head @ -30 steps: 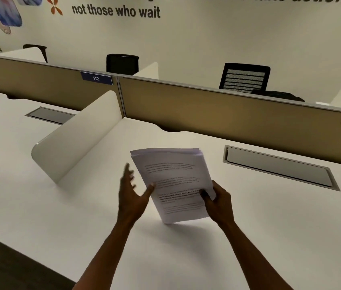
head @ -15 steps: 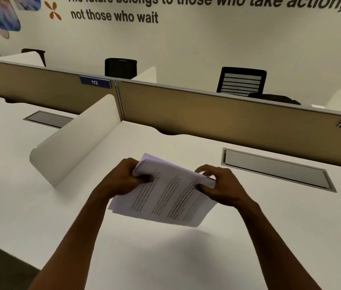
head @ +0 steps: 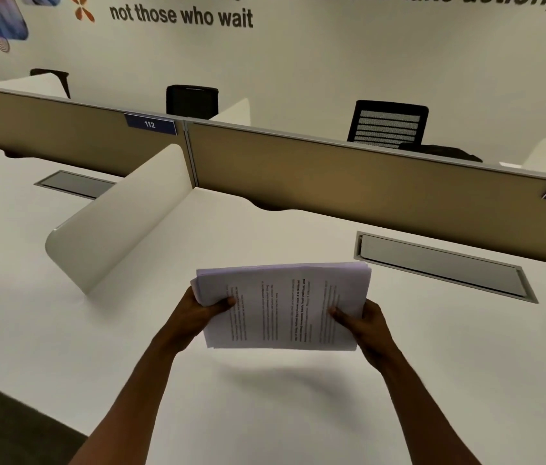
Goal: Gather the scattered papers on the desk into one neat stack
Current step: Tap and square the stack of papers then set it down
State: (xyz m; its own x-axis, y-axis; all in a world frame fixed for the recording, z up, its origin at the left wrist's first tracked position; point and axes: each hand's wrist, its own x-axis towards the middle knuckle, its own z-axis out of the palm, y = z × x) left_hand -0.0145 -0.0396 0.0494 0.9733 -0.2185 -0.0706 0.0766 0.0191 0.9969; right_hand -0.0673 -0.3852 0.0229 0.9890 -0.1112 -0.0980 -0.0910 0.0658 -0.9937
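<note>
The left hand [head: 197,310] and right hand [head: 363,322] are both closed on one stack of papers [head: 283,305], thumbs on top and remaining fingers [head: 194,293] curled underneath. The stack is held clear of the worktop [head: 399,380], its shadow directly below. Its long axis runs 9 to 3 o'clock between the hands, so both are equally near. The left end looks slightly fanned. Count: one stack, two hands; no loose sheets are visible on the worktop.
</note>
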